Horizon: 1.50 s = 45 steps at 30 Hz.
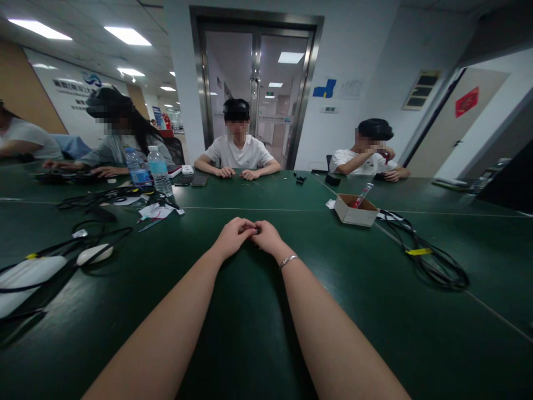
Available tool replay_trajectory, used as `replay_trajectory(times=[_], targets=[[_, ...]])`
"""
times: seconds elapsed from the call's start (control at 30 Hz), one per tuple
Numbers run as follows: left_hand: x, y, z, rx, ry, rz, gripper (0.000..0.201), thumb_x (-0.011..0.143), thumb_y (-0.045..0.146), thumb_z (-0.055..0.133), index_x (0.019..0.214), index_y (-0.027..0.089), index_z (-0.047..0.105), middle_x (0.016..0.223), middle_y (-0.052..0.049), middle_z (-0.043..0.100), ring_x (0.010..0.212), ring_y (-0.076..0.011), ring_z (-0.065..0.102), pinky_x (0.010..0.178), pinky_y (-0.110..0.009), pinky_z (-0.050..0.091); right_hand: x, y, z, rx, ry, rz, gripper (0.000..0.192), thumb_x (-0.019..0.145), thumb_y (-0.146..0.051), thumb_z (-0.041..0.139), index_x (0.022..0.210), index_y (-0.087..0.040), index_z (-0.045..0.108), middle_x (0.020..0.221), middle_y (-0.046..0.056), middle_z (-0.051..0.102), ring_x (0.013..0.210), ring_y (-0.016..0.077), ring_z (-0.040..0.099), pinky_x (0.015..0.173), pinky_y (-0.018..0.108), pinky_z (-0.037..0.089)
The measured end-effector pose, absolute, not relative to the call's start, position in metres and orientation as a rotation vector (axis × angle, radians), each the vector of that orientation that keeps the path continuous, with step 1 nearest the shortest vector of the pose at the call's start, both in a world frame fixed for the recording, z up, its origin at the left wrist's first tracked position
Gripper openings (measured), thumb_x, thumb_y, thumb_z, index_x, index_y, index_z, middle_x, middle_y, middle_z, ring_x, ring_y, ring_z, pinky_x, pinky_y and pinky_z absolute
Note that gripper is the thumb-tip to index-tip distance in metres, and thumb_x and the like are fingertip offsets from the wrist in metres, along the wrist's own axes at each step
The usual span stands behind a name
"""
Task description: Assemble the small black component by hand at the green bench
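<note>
left hand (233, 236) curled, fingertips meeting right hand (266, 236) | right hand curled too; something tiny may be pinched between them, too small to tell | both rest on table (250, 333) centre | advice: keep wrists planted, work with fingertips only

Hands (250, 236) together (fingertips touching), tabletop

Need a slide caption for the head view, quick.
Left hand and right hand meet fingertip to fingertip on a green table, coworkers seated opposite.

Two water bottles (152, 166) stand on the green bench (250, 311); an open cardboard box (355, 210) sits beside a black cable coil (433, 258); a white mouse (95, 254) lies at left.
</note>
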<state>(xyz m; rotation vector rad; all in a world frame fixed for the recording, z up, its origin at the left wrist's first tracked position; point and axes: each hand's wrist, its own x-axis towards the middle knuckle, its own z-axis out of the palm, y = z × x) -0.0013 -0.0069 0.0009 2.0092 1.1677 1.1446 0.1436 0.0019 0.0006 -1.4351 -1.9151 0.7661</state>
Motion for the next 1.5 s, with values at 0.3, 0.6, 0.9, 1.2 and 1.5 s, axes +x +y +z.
replay_trajectory(times=[0.3,0.6,0.9,1.2,1.5], targets=[[0.005,-0.010,0.003,2.166,1.285,1.087,0.022,0.088,0.026,0.046,0.095,0.022,0.066,0.090,-0.005,0.051,0.092,-0.0195,0.054,0.090,-0.037,0.044,0.146,0.004,-0.001,-1.286,-1.665,1.074,0.014,0.083,-0.001,0.050,0.087,-0.014,0.055,0.057,-0.006,0.052,0.038,0.0059,0.050,0.034,0.012,0.041],[0.001,0.006,-0.008,1.756,1.269,1.417,0.014,0.084,0.024,0.052,0.096,0.018,0.055,0.096,-0.006,0.056,0.091,-0.0175,0.056,0.085,-0.035,0.046,0.144,-0.001,0.006,-1.234,-1.680,1.112,0.009,0.080,-0.013,0.067,0.087,-0.013,0.059,0.059,-0.005,0.053,0.038,0.0050,0.049,0.033,0.012,0.039],[0.000,0.007,-0.007,1.562,1.074,1.384,0.024,0.072,0.028,0.063,0.092,0.016,0.055,0.087,-0.004,0.062,0.085,-0.0167,0.061,0.080,-0.031,0.048,0.145,0.001,0.005,-1.307,-1.676,1.138,0.018,0.080,-0.016,0.068,0.068,-0.013,0.055,0.044,-0.006,0.049,0.034,0.0068,0.046,0.033,0.014,0.036],[-0.003,0.004,-0.004,1.631,1.034,1.321,0.022,0.073,0.028,0.062,0.092,0.016,0.064,0.093,-0.006,0.068,0.089,-0.0180,0.063,0.088,-0.034,0.048,0.151,-0.001,0.011,-1.176,-1.374,1.356,0.019,0.075,0.005,0.061,0.088,-0.009,0.063,0.061,-0.001,0.060,0.044,0.0064,0.056,0.047,0.014,0.051],[-0.006,0.010,-0.008,1.678,1.094,1.339,0.022,0.074,0.026,0.062,0.094,0.016,0.066,0.095,-0.008,0.069,0.090,-0.0202,0.063,0.089,-0.038,0.048,0.160,-0.003,0.014,-1.007,-1.030,1.484,0.019,0.086,0.002,0.050,0.097,-0.007,0.062,0.071,0.006,0.063,0.052,0.0100,0.060,0.058,0.022,0.058]])
